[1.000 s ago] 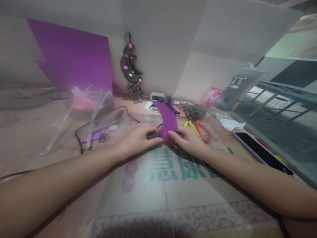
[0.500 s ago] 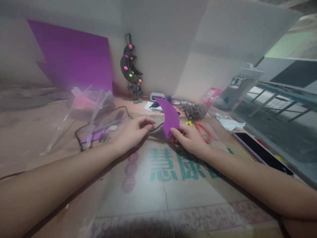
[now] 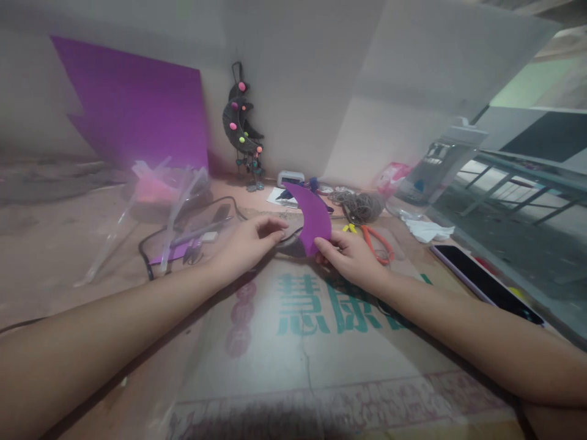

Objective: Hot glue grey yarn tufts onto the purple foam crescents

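Note:
My right hand (image 3: 346,252) pinches the lower end of a purple paper crescent (image 3: 316,214) between thumb and fingers. The crescent stands tilted, its pointed tip up and to the left. Behind its lower part shows a dark grey curved piece (image 3: 291,245), partly covered by the paper. My left hand (image 3: 257,241) has thumb and fingers curled close together at the left end of that grey piece, and seems to hold it. A thin dark strand runs along the piece between the hands. The undersides of my fingers are hidden.
Printed cardboard (image 3: 302,354) lies under my hands. Orange-handled pliers (image 3: 378,244), grey yarn (image 3: 364,206) and a phone (image 3: 486,283) sit right. Glue sticks (image 3: 183,198) and purple scraps (image 3: 172,252) lie left. A grey moon hanging (image 3: 243,125) and purple sheet (image 3: 137,104) are against the wall.
The purple crescent has tipped very slightly to the left and down in my right hand. My left hand stays nearly still.

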The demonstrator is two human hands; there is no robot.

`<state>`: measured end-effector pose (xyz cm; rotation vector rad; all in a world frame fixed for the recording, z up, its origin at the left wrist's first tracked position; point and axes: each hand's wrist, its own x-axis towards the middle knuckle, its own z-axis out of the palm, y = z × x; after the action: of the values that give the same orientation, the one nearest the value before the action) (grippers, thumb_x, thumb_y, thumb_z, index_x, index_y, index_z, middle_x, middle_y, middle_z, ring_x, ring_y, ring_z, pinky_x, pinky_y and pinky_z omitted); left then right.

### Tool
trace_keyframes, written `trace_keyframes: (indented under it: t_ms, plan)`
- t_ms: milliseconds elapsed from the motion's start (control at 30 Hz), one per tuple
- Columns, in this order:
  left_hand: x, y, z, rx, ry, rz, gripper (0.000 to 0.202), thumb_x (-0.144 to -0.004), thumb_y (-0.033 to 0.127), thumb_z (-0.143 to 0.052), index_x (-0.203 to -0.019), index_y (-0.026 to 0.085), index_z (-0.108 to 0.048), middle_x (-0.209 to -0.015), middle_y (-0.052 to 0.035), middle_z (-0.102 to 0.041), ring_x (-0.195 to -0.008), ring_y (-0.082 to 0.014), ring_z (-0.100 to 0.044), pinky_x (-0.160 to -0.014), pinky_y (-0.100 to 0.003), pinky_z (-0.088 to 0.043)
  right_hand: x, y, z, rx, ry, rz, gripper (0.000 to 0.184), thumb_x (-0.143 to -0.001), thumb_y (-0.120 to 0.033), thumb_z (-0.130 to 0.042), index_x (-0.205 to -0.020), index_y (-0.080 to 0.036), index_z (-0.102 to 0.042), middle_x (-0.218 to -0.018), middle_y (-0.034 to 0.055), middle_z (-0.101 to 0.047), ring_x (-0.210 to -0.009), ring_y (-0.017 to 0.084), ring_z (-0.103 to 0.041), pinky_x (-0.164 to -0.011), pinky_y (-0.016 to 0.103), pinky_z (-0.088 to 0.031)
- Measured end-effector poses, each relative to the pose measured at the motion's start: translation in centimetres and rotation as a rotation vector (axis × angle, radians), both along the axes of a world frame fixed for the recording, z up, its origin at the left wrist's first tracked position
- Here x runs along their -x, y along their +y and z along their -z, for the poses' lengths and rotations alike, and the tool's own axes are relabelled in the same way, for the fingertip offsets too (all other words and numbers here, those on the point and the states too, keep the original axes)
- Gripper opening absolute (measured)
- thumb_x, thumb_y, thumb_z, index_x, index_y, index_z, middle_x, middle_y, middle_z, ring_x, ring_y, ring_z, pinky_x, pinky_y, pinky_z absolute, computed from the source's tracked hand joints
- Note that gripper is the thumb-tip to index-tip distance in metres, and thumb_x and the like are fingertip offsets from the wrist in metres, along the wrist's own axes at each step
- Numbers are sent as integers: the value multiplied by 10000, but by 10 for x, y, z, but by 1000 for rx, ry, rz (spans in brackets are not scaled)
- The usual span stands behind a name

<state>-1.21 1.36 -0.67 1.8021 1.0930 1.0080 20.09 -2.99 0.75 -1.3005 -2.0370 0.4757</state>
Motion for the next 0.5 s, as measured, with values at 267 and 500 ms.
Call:
trace_keyframes:
  t_ms: [267,500]
  plan:
    - [3,1,2,-9,42,-43,252,-795,373,-599,-979,213,-664,-870,-20,-687,-754,-155,-602,-675,-269,-443,0,0,0,-12,-2,-5,333,-907,-329,-469,-643,-167,-594,-559,0,-610,-496,110,-537,-491,218,-373]
    - [1,-2,-1,-3,14,16,262,-848,321,-488,-1016,196,-647,-857,-25,-665,-769,-159,-600,-687,-277,-442,-2,-2,-2,-160,-3,65,324,-911,-320,-451,-643,-178,-567,-573,-6,-570,-540,119,-519,-536,229,-385]
